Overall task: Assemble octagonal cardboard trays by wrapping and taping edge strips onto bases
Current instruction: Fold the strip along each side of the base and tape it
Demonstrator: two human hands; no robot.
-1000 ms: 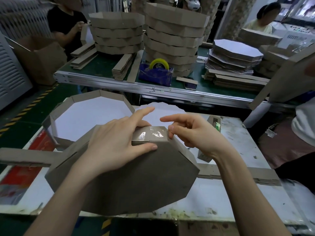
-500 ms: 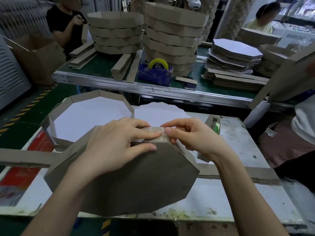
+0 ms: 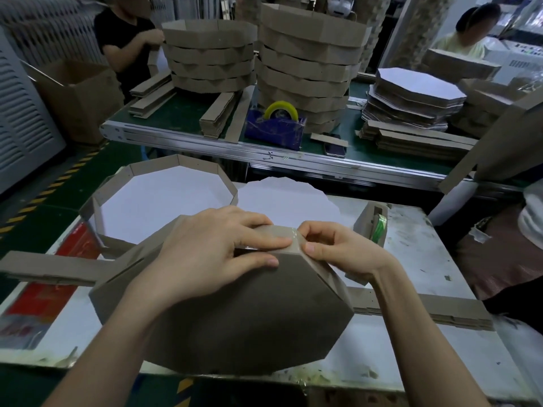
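A brown octagonal cardboard tray lies upside down and tilted toward me at the table's near edge. My left hand lies over its far edge, fingers stretched flat across a strip of clear tape on the edge strip, thumb on the base. My right hand holds the same far corner from the right, fingertips curled over the rim and thumb pressing the taped seam. An unwrapped end of the edge strip sticks out to the left.
A finished open tray and a stack of white bases lie behind on the white table. Loose strips lie right. A small cardboard holder with green tape stands right. Another person stands close at right. A bench beyond carries stacked trays and a blue tape dispenser.
Both hands came down onto the tray's far edge. My left fingers slid right along the tape, and my right hand closed over the corner.
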